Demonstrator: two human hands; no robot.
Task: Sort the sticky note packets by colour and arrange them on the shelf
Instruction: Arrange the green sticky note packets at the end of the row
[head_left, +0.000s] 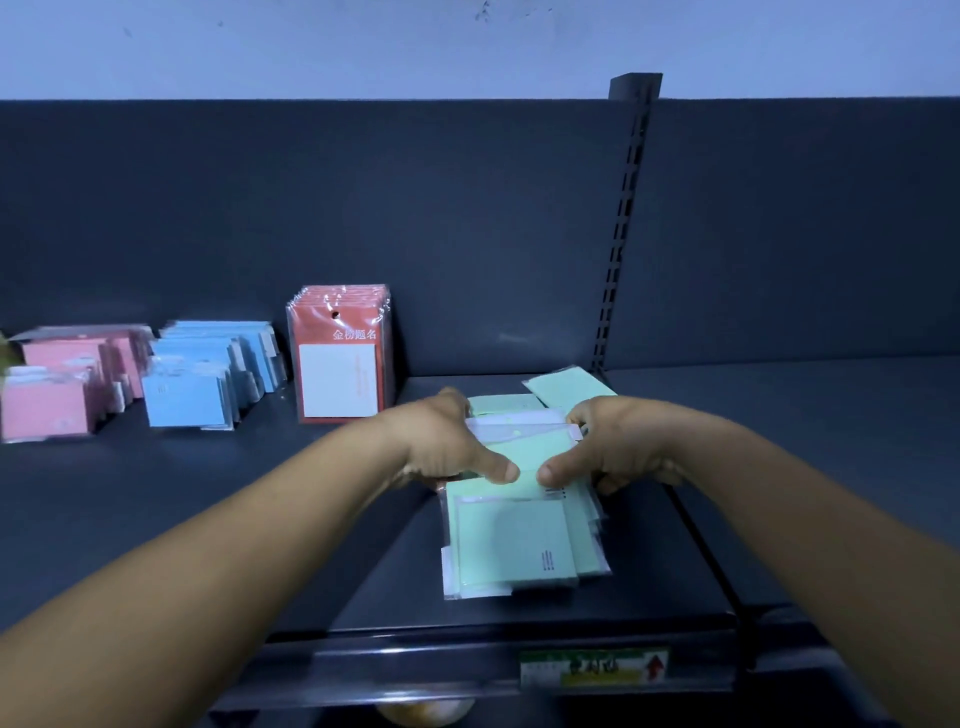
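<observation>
A loose pile of green sticky note packets (514, 540) lies flat on the dark shelf (291, 509), right of centre. My left hand (447, 447) grips the pile's left side with the thumb on top. My right hand (618, 447) grips its right side the same way. One more green packet (569, 387) lies behind the hands. At the left stand rows of pink packets (47, 410) and blue packets (189, 400). A row of red packets (340, 358) stands upright beside the blue ones.
The shelf's dark back panel (415, 234) rises behind everything, with a slotted upright post (621, 234) at the right. A price label (592, 667) sits on the shelf's front rail. Bare shelf surface (805, 415) extends right of the post.
</observation>
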